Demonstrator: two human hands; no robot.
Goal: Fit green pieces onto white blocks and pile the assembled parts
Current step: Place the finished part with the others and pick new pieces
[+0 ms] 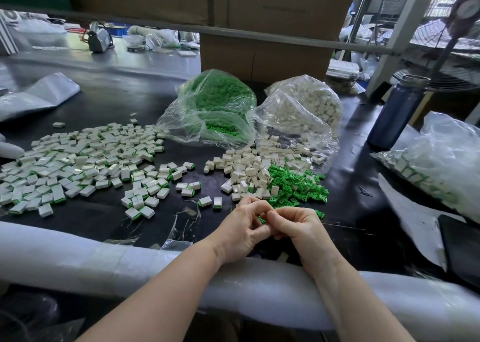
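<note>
My left hand [241, 227] and my right hand [298, 227] meet at the near middle of the black table [104, 102], fingers curled together round a small green piece [261, 220]; whether a white block sits between them is hidden. Just beyond lie loose white blocks [246, 170] and loose green pieces [298, 185]. A wide spread of assembled white-and-green parts [78, 165] covers the left of the table. Behind stand a clear bag of green pieces [215, 102] and a clear bag of white blocks [306, 108].
A foam-wrapped bar [78, 253] runs along the near edge under my forearms. A dark blue bottle [397, 110] stands at the right, with a bag of assembled parts [441, 160] beside it. A cardboard box [265, 53] rises behind the bags. Plastic scraps [181, 227] lie near my left hand.
</note>
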